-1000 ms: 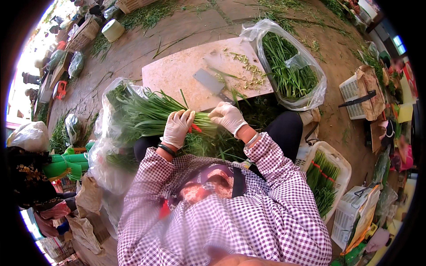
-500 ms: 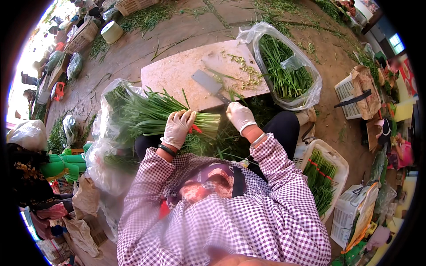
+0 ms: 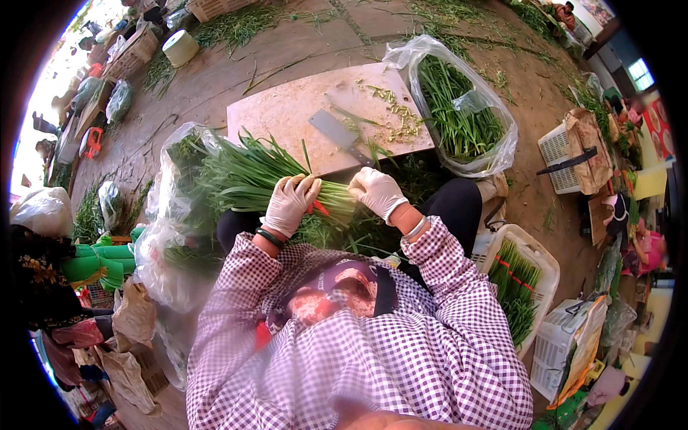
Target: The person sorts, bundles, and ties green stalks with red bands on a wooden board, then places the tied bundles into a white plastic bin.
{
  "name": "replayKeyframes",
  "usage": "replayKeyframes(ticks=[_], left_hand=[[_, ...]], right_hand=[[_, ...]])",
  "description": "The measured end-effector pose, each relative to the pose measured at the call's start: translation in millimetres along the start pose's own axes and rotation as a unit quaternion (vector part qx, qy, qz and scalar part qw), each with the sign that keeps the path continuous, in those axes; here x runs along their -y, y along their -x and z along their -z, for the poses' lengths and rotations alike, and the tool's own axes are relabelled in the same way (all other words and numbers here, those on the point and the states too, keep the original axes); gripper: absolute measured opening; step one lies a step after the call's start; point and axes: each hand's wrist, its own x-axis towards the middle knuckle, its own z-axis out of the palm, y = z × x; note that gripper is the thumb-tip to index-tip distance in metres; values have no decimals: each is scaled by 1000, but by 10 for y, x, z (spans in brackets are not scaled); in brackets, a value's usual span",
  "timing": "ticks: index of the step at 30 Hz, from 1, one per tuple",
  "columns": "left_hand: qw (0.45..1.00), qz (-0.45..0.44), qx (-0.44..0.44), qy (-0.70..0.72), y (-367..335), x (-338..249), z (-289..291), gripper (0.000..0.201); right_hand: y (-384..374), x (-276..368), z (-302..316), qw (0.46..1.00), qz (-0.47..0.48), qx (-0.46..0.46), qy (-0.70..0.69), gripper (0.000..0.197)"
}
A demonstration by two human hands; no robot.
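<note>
A thick bunch of Chinese chives (image 3: 251, 175) lies across my lap, green leaves to the left and pale stem ends to the right. My gloved left hand (image 3: 289, 206) is closed round it near the stems, beside a red band (image 3: 319, 208). At the stem ends, my gloved right hand (image 3: 378, 192) has its fingers bunched together against the tips; what they pinch is hidden. Beyond my hands, a cleaver (image 3: 333, 130) rests on the pale board (image 3: 269, 118), its handle end close to my right hand. Stem trimmings (image 3: 401, 122) are scattered on the board's right side.
A clear plastic bag (image 3: 505, 147) full of long greens stands right of the board. White baskets (image 3: 548, 276) are at my right, one holding banded greens. Plastic bags (image 3: 168, 265) crowd my left side. Loose greens (image 3: 240, 25) litter the floor, and people sit farther off.
My right hand has moved left and slightly down, from beside the cleaver handle to the stem ends. My left hand still grips the bunch, which has shifted slightly.
</note>
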Motion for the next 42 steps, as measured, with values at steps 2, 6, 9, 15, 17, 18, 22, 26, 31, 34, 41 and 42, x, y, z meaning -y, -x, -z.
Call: replayKeyframes(ticks=[2,6,9,15,17,18,22,26,31,34,41,42], left_hand=[[1000,5,-7,10,3,3,12,52],[999,25,-15,39,7,24,59,53],[999,33,-6,41,36,49,-15,54],[981,48,56,179,-90,138,20,63],[974,34,82,208,-130,210,13,63],[970,27,95,222,-129,235,9,63],[970,30,110,216,-135,236,-50,63],[956,40,156,246,-128,282,-101,66],[953,49,151,257,-126,308,-112,68],[952,51,148,264,-103,315,-152,68],[952,53,146,262,-90,324,-170,69],[954,54,139,259,-76,320,-177,69]], right_hand=[[-21,-219,-114,991,-55,4,121,8],[99,-453,-63,991,-100,-62,69,9],[49,9,149,992,6,-80,-95,14],[-12,94,57,992,35,4,-120,26],[-51,111,77,992,30,10,-119,25],[-68,94,45,994,25,20,-109,24],[-104,42,-85,999,40,14,-11,14],[-72,-38,-226,994,83,-27,59,8],[-49,14,-291,993,4,-76,-89,7],[-24,41,-370,972,-71,-88,-209,7],[-14,226,-531,809,-246,-145,-513,9],[-29,268,-518,775,-277,-154,-546,10]])
